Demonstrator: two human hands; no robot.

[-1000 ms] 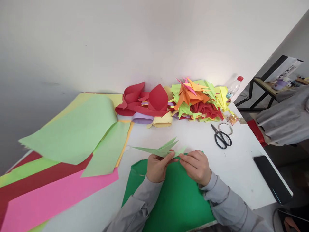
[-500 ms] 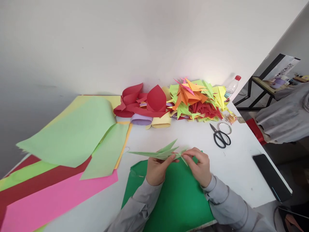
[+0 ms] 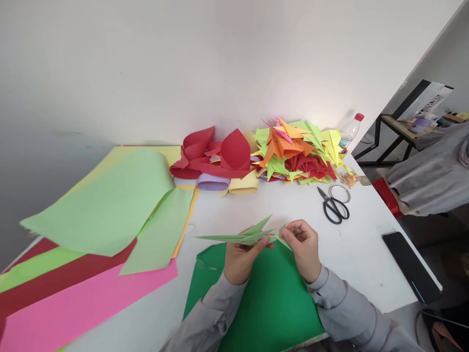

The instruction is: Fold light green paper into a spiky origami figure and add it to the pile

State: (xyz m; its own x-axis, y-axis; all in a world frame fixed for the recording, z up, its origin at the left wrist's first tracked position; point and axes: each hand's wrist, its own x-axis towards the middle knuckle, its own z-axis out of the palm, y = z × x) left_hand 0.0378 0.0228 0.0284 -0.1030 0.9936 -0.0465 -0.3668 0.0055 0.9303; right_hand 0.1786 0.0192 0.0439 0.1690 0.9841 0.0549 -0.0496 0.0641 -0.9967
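Pinching one folded green paper figure [image 3: 249, 234] between two hands: left hand [image 3: 240, 256], right hand [image 3: 304, 247].

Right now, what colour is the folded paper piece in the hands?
Light green, seen in the head view: folded paper piece, held by left hand and right hand.

Head view, downward over table [image 3: 256, 205]

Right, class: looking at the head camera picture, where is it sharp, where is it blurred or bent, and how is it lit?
Head view: soft, even light, the white wall brightest above the folded paper pile; hands and light green folded paper fairly sharp; pink sheet at the left edge smeared; wide-angle bending curves the table's edges; shadows faint.
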